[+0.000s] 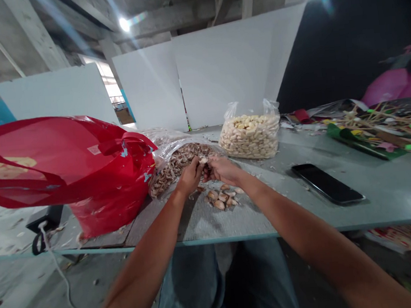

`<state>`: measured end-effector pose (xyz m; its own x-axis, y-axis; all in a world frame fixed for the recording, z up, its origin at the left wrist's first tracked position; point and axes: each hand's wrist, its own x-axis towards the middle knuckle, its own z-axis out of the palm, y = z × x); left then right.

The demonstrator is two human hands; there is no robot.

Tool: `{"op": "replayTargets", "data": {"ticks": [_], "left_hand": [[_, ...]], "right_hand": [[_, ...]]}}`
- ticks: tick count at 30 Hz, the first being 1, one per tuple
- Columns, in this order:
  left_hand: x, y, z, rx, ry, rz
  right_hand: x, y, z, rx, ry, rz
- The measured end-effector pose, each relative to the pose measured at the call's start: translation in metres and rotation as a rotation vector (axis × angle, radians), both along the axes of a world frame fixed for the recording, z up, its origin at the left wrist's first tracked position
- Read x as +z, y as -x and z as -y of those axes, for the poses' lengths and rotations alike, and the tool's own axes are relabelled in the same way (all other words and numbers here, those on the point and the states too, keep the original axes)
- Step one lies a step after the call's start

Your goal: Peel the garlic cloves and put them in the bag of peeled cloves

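Both hands meet above the middle of the bench (376,195). The left hand (191,175) and the right hand (224,169) are close together, fingertips touching, and between them they pinch one small garlic clove (203,160). The fingers of both hands are curled around it, so only a pale part of the clove shows. It is held in the air, a little above the bench surface and not lying on it.

Just under the hands, on the side nearer to the person, lies a small heap of cloves (222,199) with brownish skin. Behind the left hand is an open clear bag (177,164) full of brown, unpeeled pieces; its edge is very near the left wrist. Behind the right hand, a bit apart, stands a second clear bag (250,135) filled with white peeled cloves.

On the left side a big red plastic bag (65,167) rests on the bench edge, touching the open clear bag. To the right of the hands, well apart, a dark phone (326,183) lies flat with the screen up. Further right is a green tray (338,134) with thin sticks on it. White boards (219,75) stand behind the bench.
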<state>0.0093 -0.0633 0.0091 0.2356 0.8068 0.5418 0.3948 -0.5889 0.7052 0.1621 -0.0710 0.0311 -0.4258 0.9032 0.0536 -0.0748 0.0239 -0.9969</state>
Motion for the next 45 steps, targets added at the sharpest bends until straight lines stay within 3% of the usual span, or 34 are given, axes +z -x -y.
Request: {"op": "replayTargets", "data": {"ticks": [7,14,21,25,30,38,42,45], "left_hand": [[-0.004,0.008,-0.007,0.046,-0.050,-0.206],[-0.006,0.004,-0.006,-0.002,-0.102,-0.243],[-0.011,0.006,-0.006,-0.054,0.079,-0.279],[-0.010,0.006,-0.003,-0.164,0.173,-0.309],[-0.005,0.004,-0.003,-0.166,0.035,-0.240],[-0.007,0.003,-0.005,-0.135,0.040,-0.207],[-0.009,0.002,-0.007,-0.133,0.057,-0.080],[-0.011,0.000,-0.009,-0.149,0.109,0.001]], "right_hand": [[-0.007,0.000,-0.006,-0.088,0.036,0.121],[-0.011,-0.003,-0.017,-0.223,-0.141,0.208],[0.005,-0.035,-0.021,0.069,-0.689,0.809],[0.011,-0.052,-0.011,0.301,-0.623,0.983],[0.003,-0.052,-0.003,0.495,-0.541,1.103],[-0.004,-0.040,-0.008,0.310,-0.586,1.106],[-0.001,-0.039,-0.016,0.050,-0.620,0.832],[-0.006,-0.035,-0.022,-0.004,-0.592,0.637]]}}
